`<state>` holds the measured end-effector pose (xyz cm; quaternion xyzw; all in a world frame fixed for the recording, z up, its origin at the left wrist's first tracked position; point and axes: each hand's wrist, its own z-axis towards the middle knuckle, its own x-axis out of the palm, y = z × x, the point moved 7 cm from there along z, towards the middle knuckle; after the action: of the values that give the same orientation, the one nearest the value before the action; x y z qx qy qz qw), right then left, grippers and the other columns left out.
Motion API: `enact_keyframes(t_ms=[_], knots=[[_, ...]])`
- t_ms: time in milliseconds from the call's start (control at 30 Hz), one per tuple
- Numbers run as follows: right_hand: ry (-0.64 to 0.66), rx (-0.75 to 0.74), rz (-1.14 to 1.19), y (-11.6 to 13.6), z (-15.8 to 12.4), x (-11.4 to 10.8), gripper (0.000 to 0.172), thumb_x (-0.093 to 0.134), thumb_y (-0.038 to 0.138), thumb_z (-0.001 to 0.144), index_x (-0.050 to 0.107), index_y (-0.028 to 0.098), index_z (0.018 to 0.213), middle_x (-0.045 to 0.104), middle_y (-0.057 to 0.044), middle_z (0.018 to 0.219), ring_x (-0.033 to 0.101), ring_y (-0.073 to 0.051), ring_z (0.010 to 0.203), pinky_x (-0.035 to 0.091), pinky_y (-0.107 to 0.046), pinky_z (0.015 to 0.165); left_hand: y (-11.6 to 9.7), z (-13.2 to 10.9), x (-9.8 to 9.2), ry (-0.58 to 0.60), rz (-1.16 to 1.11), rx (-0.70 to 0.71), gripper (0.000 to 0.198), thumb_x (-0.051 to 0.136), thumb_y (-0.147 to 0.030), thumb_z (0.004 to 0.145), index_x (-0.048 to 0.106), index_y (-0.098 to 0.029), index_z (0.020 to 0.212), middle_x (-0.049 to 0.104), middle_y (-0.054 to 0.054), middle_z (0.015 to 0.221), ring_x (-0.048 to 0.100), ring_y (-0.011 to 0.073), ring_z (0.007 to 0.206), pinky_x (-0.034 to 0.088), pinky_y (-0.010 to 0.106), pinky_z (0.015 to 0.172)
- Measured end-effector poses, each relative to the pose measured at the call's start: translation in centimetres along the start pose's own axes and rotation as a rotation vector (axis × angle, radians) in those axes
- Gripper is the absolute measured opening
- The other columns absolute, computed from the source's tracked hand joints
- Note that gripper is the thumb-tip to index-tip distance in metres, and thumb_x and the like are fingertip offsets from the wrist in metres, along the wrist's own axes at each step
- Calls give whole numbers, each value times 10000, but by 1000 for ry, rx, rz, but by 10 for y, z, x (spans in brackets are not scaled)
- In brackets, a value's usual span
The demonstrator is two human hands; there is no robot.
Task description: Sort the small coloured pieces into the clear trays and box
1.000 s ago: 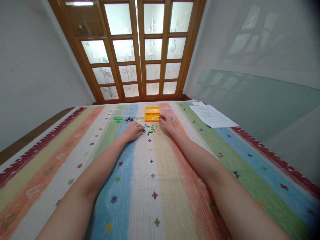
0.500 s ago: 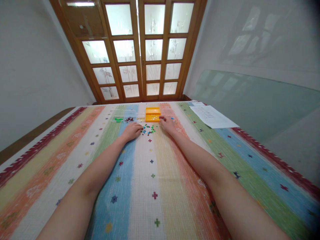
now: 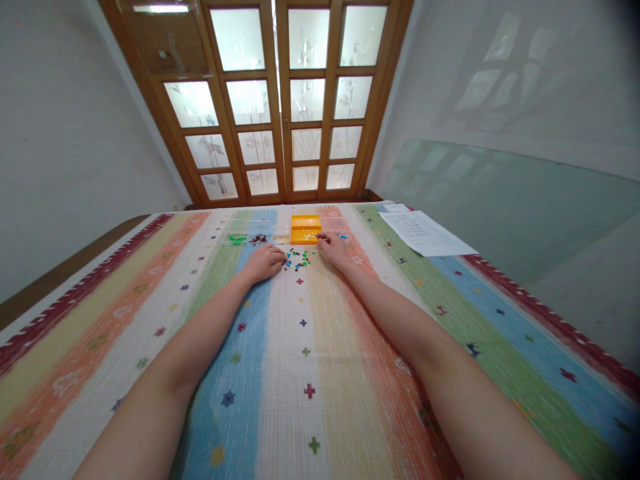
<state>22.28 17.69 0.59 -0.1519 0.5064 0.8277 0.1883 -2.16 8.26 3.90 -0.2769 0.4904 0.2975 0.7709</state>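
A small heap of tiny coloured pieces in green, blue and dark tones lies on the striped cloth far ahead of me. My left hand rests on the cloth at the heap's left edge, fingers curled, fingertips by the pieces. My right hand lies at the heap's right, fingers pinched near the front right corner of an orange tray. What either hand holds is too small to see. The tray holds a few pale pieces.
Clear small trays left of the orange one hold green and dark red pieces; another clear tray sits right. A printed sheet lies at the far right. A glass panel leans on the right wall. Wooden doors stand behind.
My right hand has drawn back slightly from the orange tray toward the heap. The left hand has stayed put beside the pieces.
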Motion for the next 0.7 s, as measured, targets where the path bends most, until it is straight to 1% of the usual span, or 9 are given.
enact_keyframes(t_ms=[67,167,333,433,600,700], knots=[[-1,-19,-1,-1,0,1,301,559,147,910,768,190,1122,772,-77,1164,700,-209,1086,521,-394,1048,-2,1,2,18,-5,18,305,561,-184,955,820,-247,1105,786,47,1192,650,258,1131,475,424,1058],[-6,-47,-7,-2,-1,2,290,558,156,916,770,184,1112,771,-82,1151,702,-215,1066,525,-393,1029,-2,2,4,32,4,4,341,554,-151,928,815,-242,1128,786,45,1206,648,262,1142,473,433,1070],[1,-34,-31,0,-2,1,282,557,145,911,766,195,1094,769,-74,1142,694,-210,1067,518,-392,1036,-2,2,3,43,8,9,362,539,-144,932,816,-242,1143,784,41,1224,644,262,1136,476,433,1071],[13,-29,-23,3,-3,1,281,555,144,907,766,199,1083,768,-75,1138,692,-211,1061,515,-399,1041,-1,2,1,19,-10,3,349,527,-163,959,818,-233,1138,786,48,1214,644,260,1129,481,435,1066],[12,-35,-8,3,-4,1,288,553,148,902,767,201,1087,764,-76,1143,685,-218,1077,508,-404,1049,9,0,-3,-73,-79,-49,334,501,-241,1025,811,-222,1147,788,63,1198,657,250,1128,486,439,1070],[13,-38,-12,2,-5,2,282,558,152,903,765,199,1089,763,-75,1150,685,-218,1078,506,-400,1051,11,-1,-3,-68,-93,-55,322,524,-236,1008,818,-238,1140,797,49,1178,663,246,1112,493,440,1065]])
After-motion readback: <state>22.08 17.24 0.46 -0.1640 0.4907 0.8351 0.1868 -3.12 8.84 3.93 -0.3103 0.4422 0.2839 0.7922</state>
